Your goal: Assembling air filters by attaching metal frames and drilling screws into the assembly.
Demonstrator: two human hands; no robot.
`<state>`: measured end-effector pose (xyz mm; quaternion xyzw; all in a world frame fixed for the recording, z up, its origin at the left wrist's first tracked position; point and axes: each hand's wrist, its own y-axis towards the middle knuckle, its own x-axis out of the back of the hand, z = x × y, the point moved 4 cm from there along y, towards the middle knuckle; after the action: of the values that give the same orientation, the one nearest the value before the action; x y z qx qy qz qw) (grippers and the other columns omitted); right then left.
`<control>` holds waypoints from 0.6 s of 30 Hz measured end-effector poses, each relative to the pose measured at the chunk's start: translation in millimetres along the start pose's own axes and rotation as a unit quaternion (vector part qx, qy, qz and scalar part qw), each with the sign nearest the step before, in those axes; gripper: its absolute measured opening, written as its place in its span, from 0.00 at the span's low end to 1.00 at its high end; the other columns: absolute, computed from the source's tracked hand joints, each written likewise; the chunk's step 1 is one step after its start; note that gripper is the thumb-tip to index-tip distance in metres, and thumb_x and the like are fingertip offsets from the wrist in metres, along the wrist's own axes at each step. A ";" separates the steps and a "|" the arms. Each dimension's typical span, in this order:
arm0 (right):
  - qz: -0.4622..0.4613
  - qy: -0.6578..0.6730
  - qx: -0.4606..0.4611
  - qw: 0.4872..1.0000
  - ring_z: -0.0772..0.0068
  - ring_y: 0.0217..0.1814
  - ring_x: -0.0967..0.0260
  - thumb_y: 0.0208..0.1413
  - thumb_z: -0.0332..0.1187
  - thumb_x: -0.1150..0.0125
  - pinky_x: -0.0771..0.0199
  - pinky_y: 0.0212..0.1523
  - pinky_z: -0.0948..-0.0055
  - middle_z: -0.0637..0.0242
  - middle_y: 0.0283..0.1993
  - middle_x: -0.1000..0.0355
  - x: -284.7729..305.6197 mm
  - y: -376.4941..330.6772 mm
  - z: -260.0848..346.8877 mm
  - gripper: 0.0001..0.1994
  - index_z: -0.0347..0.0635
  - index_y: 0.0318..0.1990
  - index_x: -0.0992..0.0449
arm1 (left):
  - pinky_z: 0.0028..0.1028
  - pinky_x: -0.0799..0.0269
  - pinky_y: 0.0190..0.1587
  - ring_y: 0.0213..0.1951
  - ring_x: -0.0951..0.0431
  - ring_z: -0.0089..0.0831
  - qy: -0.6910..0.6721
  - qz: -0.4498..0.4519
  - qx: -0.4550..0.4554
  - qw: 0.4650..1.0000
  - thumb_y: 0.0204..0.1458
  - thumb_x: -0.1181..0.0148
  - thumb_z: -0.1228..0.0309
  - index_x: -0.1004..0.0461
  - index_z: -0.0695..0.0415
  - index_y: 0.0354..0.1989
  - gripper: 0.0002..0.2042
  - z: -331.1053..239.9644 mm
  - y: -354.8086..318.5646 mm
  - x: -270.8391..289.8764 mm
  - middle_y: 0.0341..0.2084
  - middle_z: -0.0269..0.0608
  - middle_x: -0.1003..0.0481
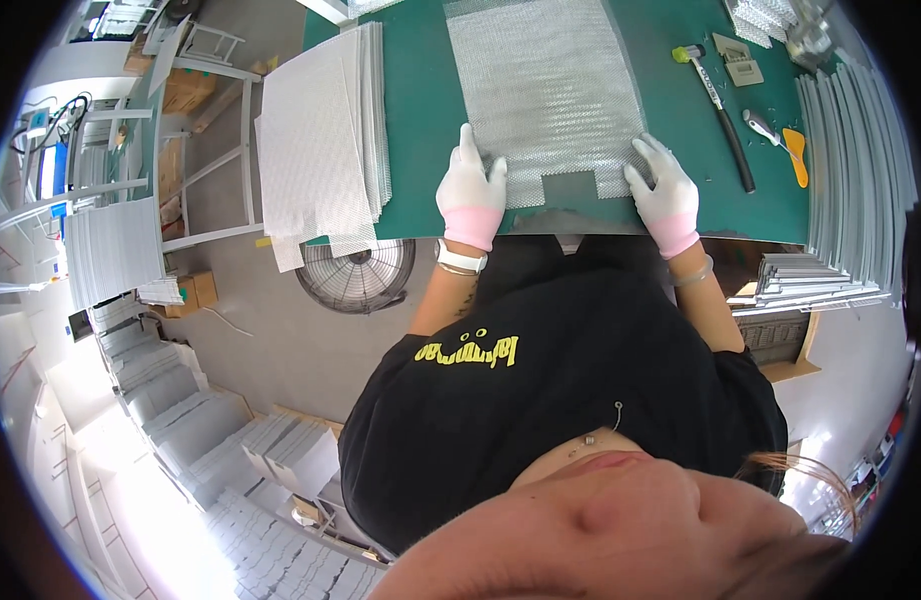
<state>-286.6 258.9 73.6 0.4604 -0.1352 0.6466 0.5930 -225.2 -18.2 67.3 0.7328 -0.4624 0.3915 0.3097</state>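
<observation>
A silvery metal mesh sheet (546, 85) with a rectangular notch in its near edge lies flat on the green tabletop (416, 120) before me. My left hand (472, 195), in a white glove with a pink cuff, rests at the sheet's near left corner. Its index finger points away from me and its thumb is stretched apart, by the mesh edge. At the near right corner is my right hand (665, 192), gloved alike, fingers extended along the edge and thumb apart. Neither hand is closed round anything.
A stack of mesh sheets (316, 135) overhangs the table's near edge on the left. To the right lie a hammer (719, 110), a screwdriver (763, 127), an orange scraper (796, 157) and metal plates (738, 60). Stacked metal strips (856, 180) line the right side. Below stands a fan (356, 275).
</observation>
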 end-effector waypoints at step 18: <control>0.056 -0.050 -0.015 0.997 0.56 0.58 0.25 0.58 0.39 0.37 0.23 0.55 0.63 0.57 0.64 0.29 -1.6 4.4 -4.0 0.19 0.47 0.55 0.23 | 0.39 0.22 0.41 0.41 0.20 0.47 -0.009 -0.002 -0.012 1.000 0.53 0.34 0.63 0.41 0.65 0.69 0.36 2.7 1.3 -2.8 0.46 0.51 0.25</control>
<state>-292.5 259.6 71.9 0.4751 -0.1999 0.6526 0.5554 -226.4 -19.7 63.6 0.7335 -0.4686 0.3781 0.3153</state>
